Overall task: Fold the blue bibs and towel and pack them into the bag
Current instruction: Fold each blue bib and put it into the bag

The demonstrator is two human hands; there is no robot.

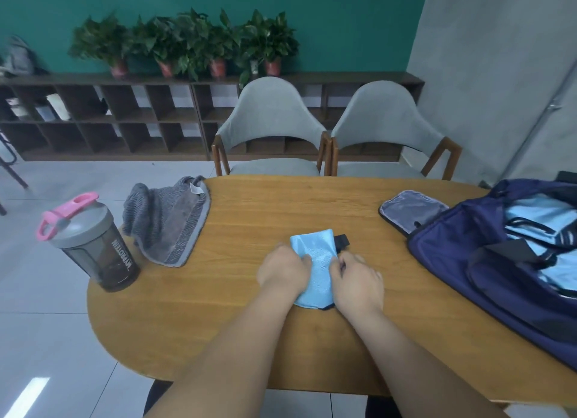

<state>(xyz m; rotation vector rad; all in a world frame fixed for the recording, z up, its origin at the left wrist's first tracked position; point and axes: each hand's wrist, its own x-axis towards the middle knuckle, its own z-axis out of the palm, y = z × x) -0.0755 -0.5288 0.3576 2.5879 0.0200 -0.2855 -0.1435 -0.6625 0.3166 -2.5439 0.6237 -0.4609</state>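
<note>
A light blue bib (317, 263), folded into a narrow strip with a black strap end sticking out at its top right, lies on the wooden table (249, 217). My left hand (282, 270) grips its left edge and my right hand (357, 281) grips its right edge. A grey striped towel (170, 219) lies crumpled at the table's left end, partly over the edge. The navy bag (462, 252) stands open at the right, with light blue bibs (537, 227) inside it and its flap (412, 210) laid back on the table.
A dark shaker bottle with a grey lid and pink loop (90, 244) stands at the table's left edge beside the towel. Two grey chairs (271, 127) face the far side. Behind them runs a low shelf unit with potted plants (187, 45).
</note>
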